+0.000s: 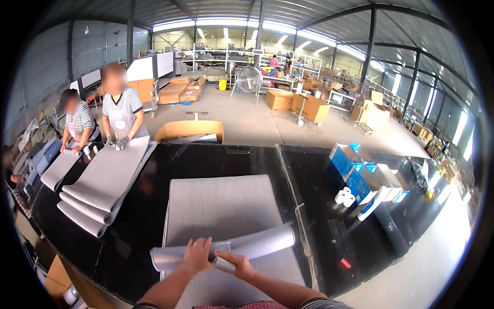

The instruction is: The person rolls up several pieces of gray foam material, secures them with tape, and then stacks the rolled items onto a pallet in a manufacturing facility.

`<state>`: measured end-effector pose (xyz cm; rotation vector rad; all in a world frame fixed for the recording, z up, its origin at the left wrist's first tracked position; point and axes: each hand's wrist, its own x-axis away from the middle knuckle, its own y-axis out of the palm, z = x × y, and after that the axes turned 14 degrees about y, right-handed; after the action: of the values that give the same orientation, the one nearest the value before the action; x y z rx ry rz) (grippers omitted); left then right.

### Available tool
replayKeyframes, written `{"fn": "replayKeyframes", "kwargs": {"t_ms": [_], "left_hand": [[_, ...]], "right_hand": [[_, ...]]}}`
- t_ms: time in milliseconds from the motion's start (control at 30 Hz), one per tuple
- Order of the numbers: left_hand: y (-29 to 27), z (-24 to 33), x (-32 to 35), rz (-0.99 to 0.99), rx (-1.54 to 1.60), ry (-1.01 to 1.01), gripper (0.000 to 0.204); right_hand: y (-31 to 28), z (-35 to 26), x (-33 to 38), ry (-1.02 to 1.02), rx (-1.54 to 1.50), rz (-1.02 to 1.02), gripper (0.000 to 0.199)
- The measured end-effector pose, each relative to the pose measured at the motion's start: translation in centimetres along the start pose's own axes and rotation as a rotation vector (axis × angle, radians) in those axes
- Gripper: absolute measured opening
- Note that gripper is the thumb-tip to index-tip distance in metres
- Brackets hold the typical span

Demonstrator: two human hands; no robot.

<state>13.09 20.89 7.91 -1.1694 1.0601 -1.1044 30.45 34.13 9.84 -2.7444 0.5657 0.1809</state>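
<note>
A rolled grey mat (265, 240) lies crosswise on flat grey mats (221, 203) on the black table in front of me. My left hand (198, 254) rests on the roll, fingers stretched over its top and holding nothing. Just right of it, my right hand (239, 264) is wrapped round a small white roll, apparently sticky tape (224, 264), held against the near side of the rolled mat. A pale rectangular patch, perhaps a label or tape strip, shows on the rolled mat between my hands.
Blue and white boxes (355, 177), small white rolls (345, 196) and a dark rolled mat (389, 232) occupy the table's right side. At left, two co-workers handle stacked grey mats (103, 185). Beyond the far edge stands a carton (190, 129). A raised seam (298, 206) crosses the table.
</note>
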Motion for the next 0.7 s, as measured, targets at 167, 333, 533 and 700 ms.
{"fn": "replayKeyframes", "kwargs": {"t_ms": [167, 333, 533, 700], "left_hand": [[-3.4, -5.6, -5.6, 0.03, 0.082, 0.034, 0.108], [-1.2, -0.1, -4.5, 0.172, -0.028, 0.009, 0.112], [-0.4, -5.4, -9.0, 0.124, 0.031, -0.085, 0.111], [-0.8, -9.7, -13.6, 0.186, 0.027, 0.148, 0.106]], "right_hand": [[-0.2, 6.0, -2.4, 0.418, 0.058, 0.044, 0.041], [-2.6, 6.2, -10.2, 0.336, 0.128, 0.075, 0.034], [-0.9, 6.8, -14.3, 0.106, 0.052, 0.105, 0.036], [-2.2, 8.4, -15.0, -0.116, 0.164, 0.197, 0.036]]}}
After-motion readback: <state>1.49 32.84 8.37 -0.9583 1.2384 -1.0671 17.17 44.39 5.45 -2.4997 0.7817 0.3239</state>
